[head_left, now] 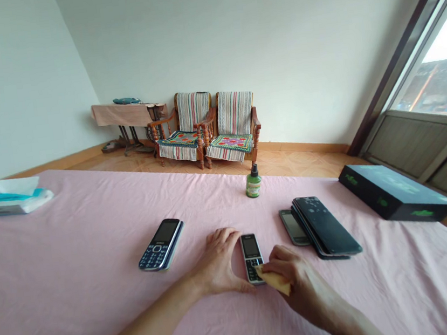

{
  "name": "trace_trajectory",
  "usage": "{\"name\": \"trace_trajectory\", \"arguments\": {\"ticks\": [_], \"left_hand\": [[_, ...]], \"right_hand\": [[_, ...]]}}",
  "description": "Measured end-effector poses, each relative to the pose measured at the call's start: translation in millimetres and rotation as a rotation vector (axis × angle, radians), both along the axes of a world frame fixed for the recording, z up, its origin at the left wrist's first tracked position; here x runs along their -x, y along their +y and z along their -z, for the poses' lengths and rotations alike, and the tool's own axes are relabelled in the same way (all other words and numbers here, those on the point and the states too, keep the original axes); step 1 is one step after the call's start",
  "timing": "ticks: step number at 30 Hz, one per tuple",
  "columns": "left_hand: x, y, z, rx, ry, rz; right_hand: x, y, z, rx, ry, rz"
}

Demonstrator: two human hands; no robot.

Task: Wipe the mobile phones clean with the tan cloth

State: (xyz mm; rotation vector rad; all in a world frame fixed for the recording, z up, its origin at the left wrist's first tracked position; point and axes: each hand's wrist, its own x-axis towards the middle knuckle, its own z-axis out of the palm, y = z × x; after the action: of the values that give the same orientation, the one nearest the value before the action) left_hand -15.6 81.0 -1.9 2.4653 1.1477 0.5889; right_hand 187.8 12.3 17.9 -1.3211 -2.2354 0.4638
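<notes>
- The small phone (252,259) lies face up on the pink sheet (72,262), between the two hands; its screen and its upper keys are in plain view, but the lower keys are partly behind the yellow cloth.
- The yellow cloth (277,281) touches the keys at their right side; the right hand (295,273) pinches it between thumb and bent fingers, which are pressed close together.
- The left hand (221,260) has thumb and forefinger spread wide; the forefinger is at the upper left corner and the thumb at the lower end, so the phone seems braced between them; the other fingers are curved and near each other.
- About progress, I judge that the work on this phone is under way, with the cloth at the keys; which parts are finished I cannot tell, and no clear mark shows it.
- To the left lies a blue phone (160,244), on top of another thin object; to the right, a grey phone (293,228) rests beside a pile of dark phones (328,225); no hand touches these, and whether they are done or left I cannot say.
- Farther away stand a green bottle (253,184), upright, and a black box (397,192); a tissue pack (11,201) lies far left.
</notes>
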Motion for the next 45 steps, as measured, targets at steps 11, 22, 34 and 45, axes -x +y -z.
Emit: {"name": "trace_trajectory", "arguments": {"ticks": [11,22,34,45], "left_hand": [[1.8,2.5,2.7,-0.016,0.019,0.027],[0.3,2.8,4.6,-0.018,0.01,0.016],[1.3,2.4,3.8,-0.012,0.007,0.021],[0.6,1.5,1.9,-0.011,0.003,0.021]], "right_hand": [[5.1,3.9,4.2,-0.026,-0.003,0.064],[16.2,3.9,1.4,-0.054,-0.033,0.024],[12.5,3.4,4.1,-0.012,0.012,0.032],[15.0,2.9,2.4,-0.005,0.029,0.009]]}}
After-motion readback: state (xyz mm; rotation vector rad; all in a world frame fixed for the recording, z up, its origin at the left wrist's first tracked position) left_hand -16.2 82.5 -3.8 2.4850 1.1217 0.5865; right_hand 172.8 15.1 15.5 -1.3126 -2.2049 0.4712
